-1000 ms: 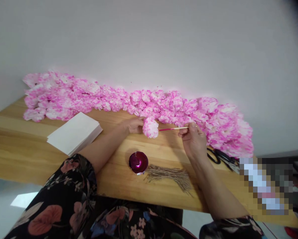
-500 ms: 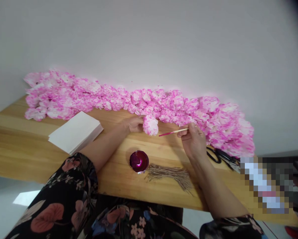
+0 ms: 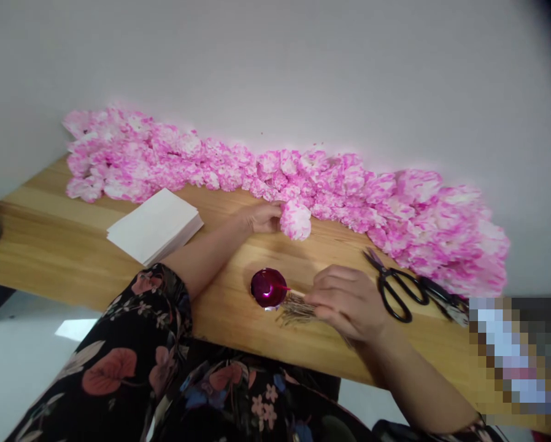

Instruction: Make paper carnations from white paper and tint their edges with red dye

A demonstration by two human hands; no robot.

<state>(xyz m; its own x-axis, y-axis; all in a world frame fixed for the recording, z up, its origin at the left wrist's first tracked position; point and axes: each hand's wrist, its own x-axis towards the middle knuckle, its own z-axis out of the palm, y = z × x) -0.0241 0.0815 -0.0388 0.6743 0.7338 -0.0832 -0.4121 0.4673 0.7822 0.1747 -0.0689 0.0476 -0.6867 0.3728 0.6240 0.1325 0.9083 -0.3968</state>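
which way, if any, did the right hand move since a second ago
Yes. The right hand came back from the flower in the left hand to beside the purple dish, brush tip at it.

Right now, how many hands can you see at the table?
2. The left hand holds a pink paper flower beside the flower row; the right hand holds a thin brush, its tip at the dye cup. None seem hidden.
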